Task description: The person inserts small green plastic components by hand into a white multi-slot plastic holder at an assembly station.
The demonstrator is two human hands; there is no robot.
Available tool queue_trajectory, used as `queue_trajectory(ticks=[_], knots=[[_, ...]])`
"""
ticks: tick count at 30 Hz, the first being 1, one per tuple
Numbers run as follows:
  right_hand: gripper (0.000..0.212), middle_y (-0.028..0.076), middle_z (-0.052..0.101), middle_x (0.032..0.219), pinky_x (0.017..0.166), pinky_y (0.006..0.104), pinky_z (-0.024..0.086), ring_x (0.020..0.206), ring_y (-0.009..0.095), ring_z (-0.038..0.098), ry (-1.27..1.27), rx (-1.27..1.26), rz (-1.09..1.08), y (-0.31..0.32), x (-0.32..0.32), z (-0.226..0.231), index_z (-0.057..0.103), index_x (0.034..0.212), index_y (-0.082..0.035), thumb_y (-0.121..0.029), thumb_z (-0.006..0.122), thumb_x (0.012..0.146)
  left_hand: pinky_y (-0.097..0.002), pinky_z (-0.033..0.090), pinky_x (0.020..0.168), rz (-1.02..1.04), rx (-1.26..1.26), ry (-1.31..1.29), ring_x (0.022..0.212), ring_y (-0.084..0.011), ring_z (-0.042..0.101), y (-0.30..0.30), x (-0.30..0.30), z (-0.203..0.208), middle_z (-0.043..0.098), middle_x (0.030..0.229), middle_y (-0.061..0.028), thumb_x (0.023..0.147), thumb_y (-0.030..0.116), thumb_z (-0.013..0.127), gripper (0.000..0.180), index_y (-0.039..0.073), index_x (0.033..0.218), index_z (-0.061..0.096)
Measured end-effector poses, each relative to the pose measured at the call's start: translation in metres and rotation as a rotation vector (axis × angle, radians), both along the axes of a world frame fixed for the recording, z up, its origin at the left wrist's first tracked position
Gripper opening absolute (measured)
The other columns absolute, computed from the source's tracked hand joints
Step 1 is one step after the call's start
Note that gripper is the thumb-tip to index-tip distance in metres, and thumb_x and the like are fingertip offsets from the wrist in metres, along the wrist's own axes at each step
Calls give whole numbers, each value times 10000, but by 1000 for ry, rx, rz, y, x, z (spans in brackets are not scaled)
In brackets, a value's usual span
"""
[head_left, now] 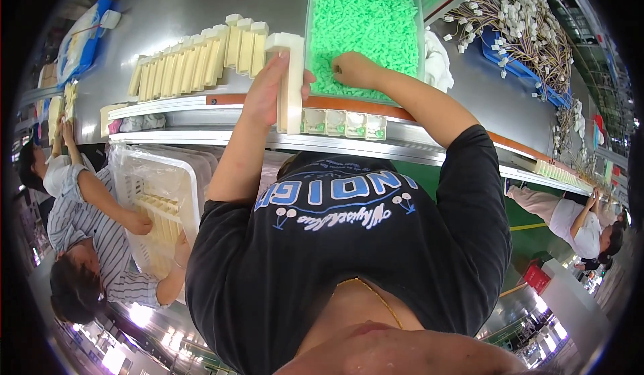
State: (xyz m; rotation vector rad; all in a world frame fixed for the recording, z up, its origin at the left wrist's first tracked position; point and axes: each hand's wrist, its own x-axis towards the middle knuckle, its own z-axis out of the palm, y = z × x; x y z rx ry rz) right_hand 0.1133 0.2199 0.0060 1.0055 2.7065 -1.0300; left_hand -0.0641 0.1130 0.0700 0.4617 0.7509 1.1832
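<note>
My left hand [263,92] grips a long cream plastic housing [291,83], upright in the picture, with the thumb and fingers around its sides. My right hand [357,70] is inside a clear bin [420,23] heaped with small bright green plastic pieces [365,13]. Its fingers are curled down at the pieces, and what they hold, if anything, is hidden. Just right of the held housing, several square cream compartments [335,123] lie in a row along the metal rail. Green bits show in some of them.
Cream housings [181,66] stand in a row at left on the grey table [168,6]. White-plugged wires [516,33] pile over a blue tray [500,56] at right. A co-worker in stripes [100,207] reaches into a white crate [191,164] at left. Another person [580,224] works far right.
</note>
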Motion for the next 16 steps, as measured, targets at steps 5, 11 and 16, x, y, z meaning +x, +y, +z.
queue_trajectory(ticks=[5,11,16], knots=[[124,175,578,717,632,407,440,703,324,564,1,57,-11,-8,-2,-1,578,748,-31,-104,511,673,-274,470,497,-53,-113,-185,583,-188,561,-7,0,-2,582,729,-117,872,337,440,290,62,942,502],[123,163,582,730,639,395,445,723,304,567,79,33,-6,-7,2,3,577,778,-47,-102,549,672,-303,469,598,-13,-223,-302,645,-201,541,-11,6,-6,557,750,-107,862,322,459,296,31,871,515],[275,171,592,729,648,358,459,711,289,575,93,-34,-108,4,10,-3,575,908,-64,-145,616,648,-308,457,650,-103,-87,-201,694,-186,517,-12,6,-6,535,767,-92,872,314,439,279,43,914,490]])
